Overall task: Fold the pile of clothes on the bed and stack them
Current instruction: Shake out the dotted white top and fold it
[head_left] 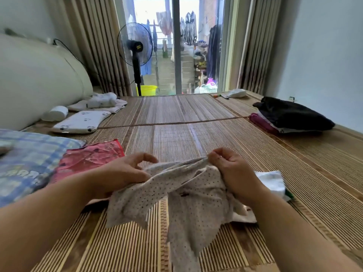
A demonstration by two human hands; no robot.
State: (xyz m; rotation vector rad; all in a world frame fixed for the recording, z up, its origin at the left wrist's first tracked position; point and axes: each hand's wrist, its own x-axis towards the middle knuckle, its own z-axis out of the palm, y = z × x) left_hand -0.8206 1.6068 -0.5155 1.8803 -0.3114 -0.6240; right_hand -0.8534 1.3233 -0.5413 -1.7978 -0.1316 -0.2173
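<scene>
A beige garment with small dark dots [188, 201] hangs crumpled between my hands above the bamboo mat [176, 134]. My left hand [125, 173] grips its left side with thumb and curled fingers. My right hand [231, 169] pinches its upper edge, fingers curled. Under the garment, to the right, lies a white cloth [273, 181] with a green edge. A red patterned piece [88, 160] lies flat at the left. A dark folded stack [292, 114] with a maroon piece beneath sits at the far right.
A blue checked pillow [29, 161] lies at the left, next to a white bolster [35, 79]. Small white baby clothes and a printed pad [82, 120] are at the back left. A standing fan [135, 48] is beyond the bed, before the glass door.
</scene>
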